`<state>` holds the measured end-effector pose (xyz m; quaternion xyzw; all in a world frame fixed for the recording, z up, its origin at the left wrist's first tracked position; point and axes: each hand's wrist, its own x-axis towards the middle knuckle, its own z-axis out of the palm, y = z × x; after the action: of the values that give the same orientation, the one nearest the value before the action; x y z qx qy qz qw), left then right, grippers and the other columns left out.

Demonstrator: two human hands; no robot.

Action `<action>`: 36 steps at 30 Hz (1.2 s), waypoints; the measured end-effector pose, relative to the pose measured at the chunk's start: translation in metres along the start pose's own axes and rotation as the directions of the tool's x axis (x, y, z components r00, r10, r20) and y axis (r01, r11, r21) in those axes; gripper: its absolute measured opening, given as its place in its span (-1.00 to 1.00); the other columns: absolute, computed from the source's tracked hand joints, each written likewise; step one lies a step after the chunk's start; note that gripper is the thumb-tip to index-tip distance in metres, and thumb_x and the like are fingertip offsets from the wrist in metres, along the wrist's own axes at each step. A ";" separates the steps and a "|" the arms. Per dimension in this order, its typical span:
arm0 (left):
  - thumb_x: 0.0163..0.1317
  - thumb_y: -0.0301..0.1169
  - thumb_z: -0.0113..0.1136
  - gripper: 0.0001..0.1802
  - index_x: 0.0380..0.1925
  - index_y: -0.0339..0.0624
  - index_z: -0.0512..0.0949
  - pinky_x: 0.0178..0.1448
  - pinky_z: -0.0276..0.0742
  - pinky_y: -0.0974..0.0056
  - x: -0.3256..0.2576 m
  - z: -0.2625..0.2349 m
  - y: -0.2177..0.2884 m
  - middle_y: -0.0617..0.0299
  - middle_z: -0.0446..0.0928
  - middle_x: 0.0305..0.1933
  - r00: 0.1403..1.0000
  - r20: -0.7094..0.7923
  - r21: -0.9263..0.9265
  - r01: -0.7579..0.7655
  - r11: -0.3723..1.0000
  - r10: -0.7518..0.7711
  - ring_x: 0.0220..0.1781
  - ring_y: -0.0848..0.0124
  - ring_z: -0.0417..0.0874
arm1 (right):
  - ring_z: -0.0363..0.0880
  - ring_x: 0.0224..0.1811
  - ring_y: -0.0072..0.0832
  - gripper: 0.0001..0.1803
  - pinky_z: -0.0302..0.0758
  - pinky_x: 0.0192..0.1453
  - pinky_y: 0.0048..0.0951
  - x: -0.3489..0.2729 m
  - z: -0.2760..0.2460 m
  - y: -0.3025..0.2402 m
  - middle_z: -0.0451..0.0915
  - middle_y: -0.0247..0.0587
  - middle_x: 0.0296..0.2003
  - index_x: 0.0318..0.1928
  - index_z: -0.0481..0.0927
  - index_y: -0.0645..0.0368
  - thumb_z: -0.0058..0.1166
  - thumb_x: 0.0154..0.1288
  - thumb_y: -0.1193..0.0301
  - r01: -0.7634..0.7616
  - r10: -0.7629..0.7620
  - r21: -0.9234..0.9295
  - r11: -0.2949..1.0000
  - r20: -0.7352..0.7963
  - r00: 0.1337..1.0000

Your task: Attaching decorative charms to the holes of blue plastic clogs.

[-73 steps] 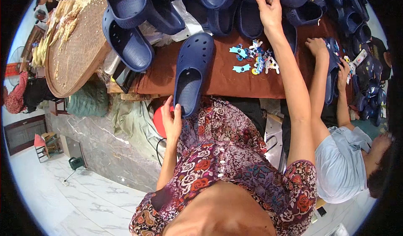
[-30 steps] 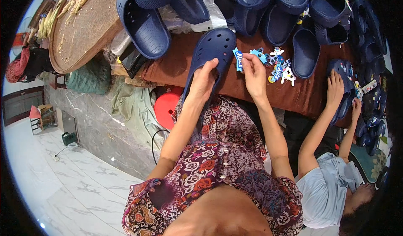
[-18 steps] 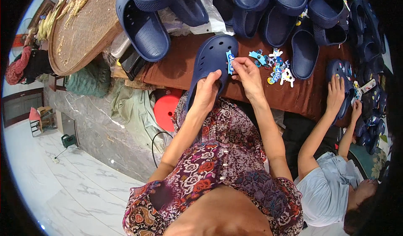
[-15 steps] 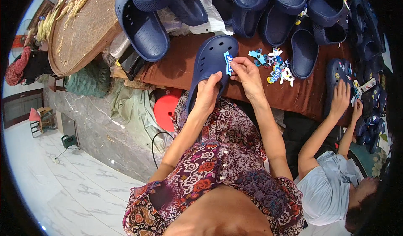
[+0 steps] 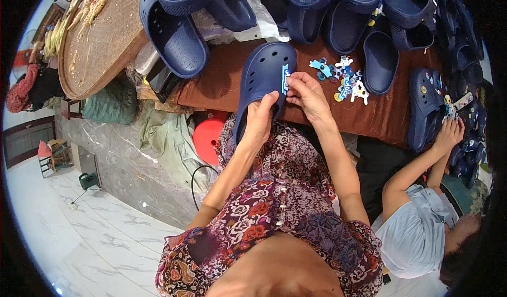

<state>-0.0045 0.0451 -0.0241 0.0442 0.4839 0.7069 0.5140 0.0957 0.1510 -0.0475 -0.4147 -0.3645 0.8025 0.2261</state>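
Note:
My left hand (image 5: 260, 118) is closed round the open heel end of a navy blue clog (image 5: 264, 67), its thumb on the upper and its fingers inside or under it. The clog's toe points away from me, and round holes dot its top. At the right side of the upper, my right hand (image 5: 308, 97) pinches a light blue and white shoe charm (image 5: 285, 79) that lies against the clog. Whether its stud sits in a hole is hidden. Just right of that hand, a small pile of charms (image 5: 344, 83) in blue, white and yellow rests on the brown table cover (image 5: 317, 118).
Several navy clogs (image 5: 182, 46) crowd the back of the table. A round woven tray (image 5: 100, 49) stands at far left, and a red stool (image 5: 207, 141) is below the edge. At right, a co-worker's hands (image 5: 450, 134) are near a decorated clog (image 5: 424, 107) and more charms.
My hands keep nearly the same hold on the clog and charm, the right fingers slightly shifted. The co-worker's hand has moved off the decorated clog toward the charms beside it.

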 end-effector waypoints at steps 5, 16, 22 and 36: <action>0.25 -0.34 0.17 -0.78 -0.27 -0.31 0.55 -0.05 0.41 0.40 0.000 0.001 0.000 0.30 0.55 -0.23 1.000 -0.008 0.001 0.013 1.000 -0.013 -0.22 0.57 0.51 | 0.51 -0.39 -0.74 -0.76 0.48 -0.29 -0.67 -0.002 0.004 0.003 0.58 -0.45 -0.38 -0.09 0.50 0.16 0.19 0.28 0.40 0.170 -0.170 0.004 0.985 -0.041 0.985; 0.25 -0.33 0.19 -0.74 -0.23 -0.35 0.56 0.00 0.42 0.37 0.002 -0.002 -0.004 0.24 0.57 -0.17 0.999 -0.029 0.011 0.038 0.999 -0.037 -0.16 0.53 0.54 | 0.51 -0.35 -0.74 -0.73 0.46 -0.25 -0.68 0.001 0.002 0.001 0.58 -0.45 -0.36 -0.04 0.51 0.17 0.19 0.30 0.39 0.163 -0.165 -0.086 0.983 -0.012 0.986; 0.24 -0.33 0.19 -0.79 -0.34 -0.29 0.55 -0.11 0.39 0.41 0.000 -0.002 -0.002 0.34 0.52 -0.30 0.998 -0.057 0.047 0.023 0.999 -0.020 -0.28 0.59 0.48 | 0.53 -0.35 -0.72 -0.79 0.48 -0.25 -0.66 0.004 0.001 0.001 0.58 -0.46 -0.37 -0.12 0.51 0.12 0.20 0.30 0.37 0.155 -0.158 -0.117 0.981 -0.017 0.987; 0.25 -0.34 0.17 -0.64 -0.03 -0.36 0.48 0.10 0.40 0.38 0.006 -0.011 -0.006 0.24 0.52 -0.07 0.998 0.044 0.023 0.054 0.998 -0.055 -0.06 0.52 0.50 | 0.47 -0.41 -0.76 -0.78 0.43 -0.35 -0.69 0.009 0.000 0.010 0.56 -0.46 -0.39 -0.17 0.49 0.11 0.24 0.29 0.35 0.164 -0.164 -0.035 0.986 0.004 0.986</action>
<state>-0.0092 0.0430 -0.0373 0.0521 0.4810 0.6861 0.5433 0.0902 0.1510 -0.0602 -0.3869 -0.4115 0.7748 0.2839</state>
